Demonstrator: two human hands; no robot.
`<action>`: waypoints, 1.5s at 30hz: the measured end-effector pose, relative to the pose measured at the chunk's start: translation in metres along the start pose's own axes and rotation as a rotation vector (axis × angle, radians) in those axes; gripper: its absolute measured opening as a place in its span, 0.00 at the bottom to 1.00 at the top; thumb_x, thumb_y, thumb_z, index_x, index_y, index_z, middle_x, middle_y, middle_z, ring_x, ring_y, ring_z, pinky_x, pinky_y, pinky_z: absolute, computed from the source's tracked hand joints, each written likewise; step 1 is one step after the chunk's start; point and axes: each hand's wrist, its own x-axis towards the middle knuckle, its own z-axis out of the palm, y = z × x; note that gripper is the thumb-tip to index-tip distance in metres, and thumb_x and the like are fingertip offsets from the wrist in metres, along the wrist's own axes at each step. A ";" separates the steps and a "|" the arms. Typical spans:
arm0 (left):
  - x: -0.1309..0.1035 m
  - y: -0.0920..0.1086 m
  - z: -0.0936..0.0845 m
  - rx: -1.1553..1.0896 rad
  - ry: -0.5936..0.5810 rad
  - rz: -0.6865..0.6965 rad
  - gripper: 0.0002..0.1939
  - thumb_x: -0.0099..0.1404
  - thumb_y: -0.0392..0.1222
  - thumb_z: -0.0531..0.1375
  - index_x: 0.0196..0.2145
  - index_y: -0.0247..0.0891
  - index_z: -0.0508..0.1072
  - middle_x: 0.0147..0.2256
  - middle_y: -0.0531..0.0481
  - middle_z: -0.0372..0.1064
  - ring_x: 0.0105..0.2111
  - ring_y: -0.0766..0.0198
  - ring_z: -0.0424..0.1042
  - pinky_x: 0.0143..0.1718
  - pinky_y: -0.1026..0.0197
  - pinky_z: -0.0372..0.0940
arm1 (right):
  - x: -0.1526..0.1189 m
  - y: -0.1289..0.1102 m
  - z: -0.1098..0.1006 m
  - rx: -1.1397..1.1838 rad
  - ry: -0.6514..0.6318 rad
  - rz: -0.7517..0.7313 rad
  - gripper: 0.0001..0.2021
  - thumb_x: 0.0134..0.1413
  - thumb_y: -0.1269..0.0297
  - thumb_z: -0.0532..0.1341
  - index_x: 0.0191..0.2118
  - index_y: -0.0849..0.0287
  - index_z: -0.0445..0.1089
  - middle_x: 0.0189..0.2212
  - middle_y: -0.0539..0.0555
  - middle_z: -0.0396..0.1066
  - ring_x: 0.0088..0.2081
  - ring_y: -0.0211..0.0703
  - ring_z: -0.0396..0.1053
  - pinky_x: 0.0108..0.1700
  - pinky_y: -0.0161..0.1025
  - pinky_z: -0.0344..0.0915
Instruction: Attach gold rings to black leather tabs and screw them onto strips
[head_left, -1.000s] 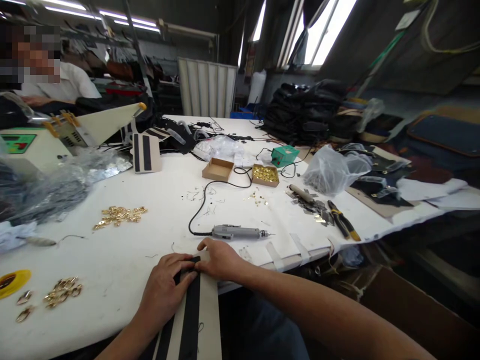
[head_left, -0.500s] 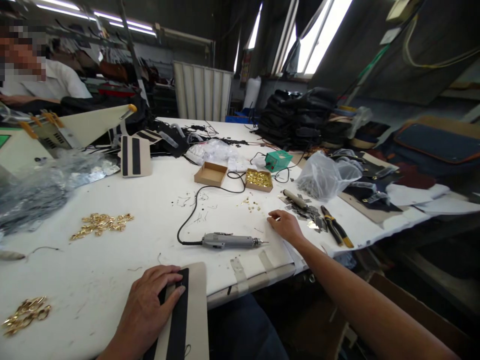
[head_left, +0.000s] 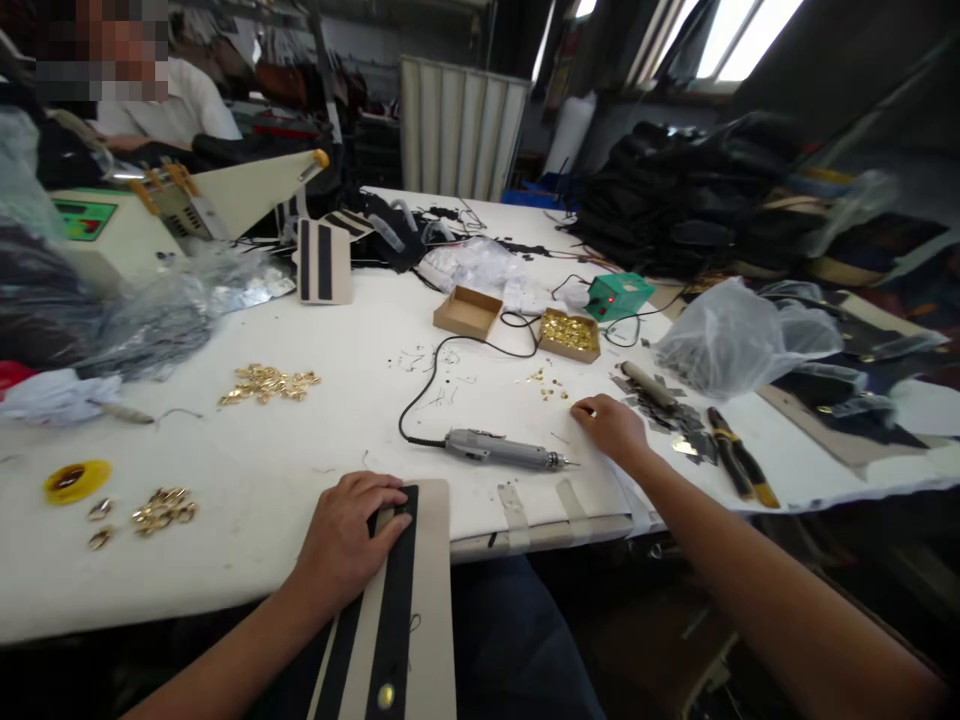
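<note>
At the table's front edge my left hand (head_left: 349,535) is closed on a beige panel with black straps (head_left: 433,580). Its thumb and fingers press around one strap, and the panel hangs over the edge toward my lap. A gold round fitting (head_left: 385,696) sits on the strap's lower part. My right hand (head_left: 611,428) rests low over the white table, thumb and forefinger pinched together; whatever is between them is too small to make out. Close by lie scattered small gold pieces (head_left: 553,385). Left of that hand lies a grey electric screwdriver (head_left: 506,450), its bit pointing right.
Behind stand a cardboard box of gold parts (head_left: 570,335), another small box (head_left: 469,312) and a green power unit (head_left: 619,297). Pliers (head_left: 739,455) lie at right. Gold clasps (head_left: 268,384) and yellow tape (head_left: 77,481) are at left. A person (head_left: 176,105) sits across.
The view has swung left and down, so more of the panel and the yellow tape show. My right hand keeps its pinch near the gold pieces; my left hand stays on the panel.
</note>
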 end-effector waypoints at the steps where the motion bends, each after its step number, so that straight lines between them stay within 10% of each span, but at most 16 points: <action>1: 0.000 0.003 -0.002 -0.003 -0.008 -0.008 0.07 0.66 0.42 0.66 0.43 0.46 0.81 0.50 0.50 0.80 0.55 0.48 0.72 0.57 0.40 0.65 | 0.000 -0.001 0.002 -0.031 0.004 -0.013 0.18 0.67 0.54 0.56 0.47 0.53 0.82 0.51 0.58 0.78 0.46 0.51 0.74 0.40 0.41 0.62; 10: -0.004 0.008 -0.004 -0.032 0.027 -0.061 0.08 0.64 0.38 0.69 0.41 0.44 0.80 0.51 0.51 0.80 0.55 0.51 0.72 0.55 0.42 0.64 | 0.001 -0.004 0.022 -0.093 0.172 0.035 0.19 0.64 0.51 0.58 0.45 0.56 0.83 0.47 0.62 0.80 0.44 0.55 0.73 0.39 0.44 0.62; 16: -0.007 0.005 -0.004 -0.044 0.036 -0.047 0.08 0.64 0.38 0.69 0.42 0.44 0.81 0.50 0.50 0.80 0.54 0.51 0.72 0.54 0.43 0.64 | -0.009 -0.028 -0.006 0.121 0.213 0.079 0.13 0.64 0.57 0.61 0.41 0.59 0.80 0.36 0.64 0.80 0.38 0.51 0.74 0.40 0.46 0.63; 21: -0.008 0.004 -0.004 -0.037 0.042 -0.036 0.07 0.65 0.39 0.68 0.42 0.44 0.81 0.51 0.49 0.80 0.55 0.50 0.71 0.55 0.43 0.63 | -0.077 -0.114 -0.031 0.575 0.088 -0.128 0.14 0.61 0.50 0.65 0.40 0.56 0.78 0.26 0.51 0.73 0.27 0.43 0.70 0.34 0.41 0.67; 24: -0.008 0.005 -0.006 -0.023 0.039 -0.036 0.07 0.66 0.39 0.68 0.43 0.43 0.81 0.51 0.49 0.80 0.55 0.51 0.71 0.55 0.43 0.63 | -0.121 -0.179 -0.013 0.766 -0.278 -0.358 0.12 0.63 0.52 0.64 0.35 0.55 0.76 0.28 0.51 0.73 0.28 0.42 0.69 0.32 0.38 0.66; 28: -0.008 0.005 -0.007 -0.021 0.027 -0.019 0.07 0.66 0.40 0.68 0.43 0.43 0.80 0.51 0.50 0.79 0.55 0.52 0.71 0.54 0.44 0.64 | -0.141 -0.227 0.025 0.765 -0.366 -0.506 0.09 0.65 0.60 0.63 0.34 0.55 0.77 0.33 0.50 0.73 0.37 0.43 0.72 0.44 0.41 0.66; 45: -0.008 -0.004 -0.006 -0.053 -0.011 -0.005 0.11 0.69 0.47 0.67 0.47 0.45 0.80 0.52 0.49 0.79 0.57 0.50 0.69 0.55 0.43 0.61 | -0.136 -0.239 0.038 0.658 -0.379 -0.472 0.04 0.60 0.67 0.67 0.33 0.54 0.78 0.33 0.50 0.77 0.37 0.43 0.73 0.44 0.40 0.66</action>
